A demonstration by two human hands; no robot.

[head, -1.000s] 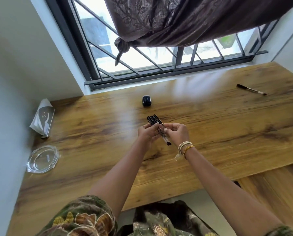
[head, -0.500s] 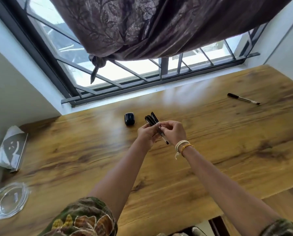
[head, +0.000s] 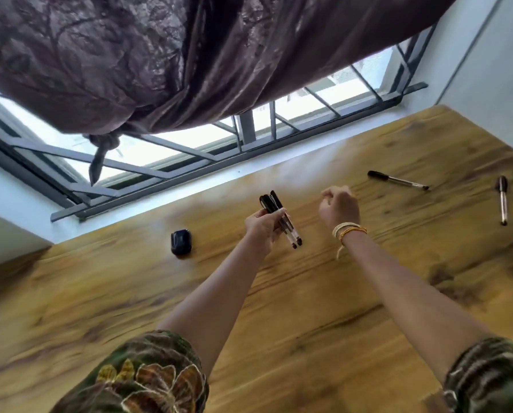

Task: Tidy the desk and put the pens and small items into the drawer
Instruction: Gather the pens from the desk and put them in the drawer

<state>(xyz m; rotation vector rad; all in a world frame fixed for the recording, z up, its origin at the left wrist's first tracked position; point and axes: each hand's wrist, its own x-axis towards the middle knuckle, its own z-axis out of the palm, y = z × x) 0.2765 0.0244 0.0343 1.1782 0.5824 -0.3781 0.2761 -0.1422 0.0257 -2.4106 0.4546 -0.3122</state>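
Observation:
My left hand [head: 262, 226] grips a bundle of black pens [head: 280, 222] above the middle of the wooden desk [head: 309, 293]; their caps point up and away. My right hand [head: 338, 208] hovers to the right of the bundle with loosely curled fingers and holds nothing. A black-capped pen [head: 397, 180] lies on the desk beyond my right hand. Another pen [head: 502, 199] lies near the right edge. A small dark case [head: 181, 242] sits on the desk left of my left hand. No drawer is in view.
A barred window [head: 249, 135] runs along the far side of the desk, with a dark knotted curtain [head: 189, 55] hanging over it. A white wall [head: 487, 55] closes the right corner. My patterned sleeves fill the bottom of the view.
My right hand has let go of the pen bundle and moved away to the right; my left hand alone holds the pens. The view has tilted up and right, losing the glass dish and paper at left.

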